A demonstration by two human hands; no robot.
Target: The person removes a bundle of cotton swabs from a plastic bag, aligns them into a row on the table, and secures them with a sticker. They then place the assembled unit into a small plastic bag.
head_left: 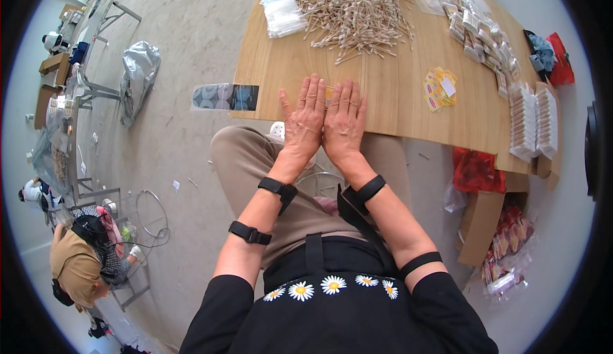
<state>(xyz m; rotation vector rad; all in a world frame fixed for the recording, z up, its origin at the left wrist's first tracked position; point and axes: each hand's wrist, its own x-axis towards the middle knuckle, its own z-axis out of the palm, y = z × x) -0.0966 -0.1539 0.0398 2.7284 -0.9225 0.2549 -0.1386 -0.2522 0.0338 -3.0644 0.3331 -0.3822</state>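
My left hand [302,124] and my right hand [345,119] lie flat, palms down, side by side at the near edge of the wooden table [268,67]. Both have their fingers stretched out, and neither holds anything. A small yellow card [329,95] peeks out between them, mostly covered. Beyond my fingers spreads a big heap of cotton swabs [357,12]. A stack of clear plastic bags [282,15] sits left of the heap. To the right lie loose yellow cards [440,88], with a white piece on top.
Packs of swabs [482,41] line the table's right side, with upright rows [522,121] nearer. A patterned film strip [225,97] overhangs the left edge. Below right stands a cardboard box [480,226]. Another person [80,261] sits at far left beside a table; a silver bag [138,76] lies on the floor.
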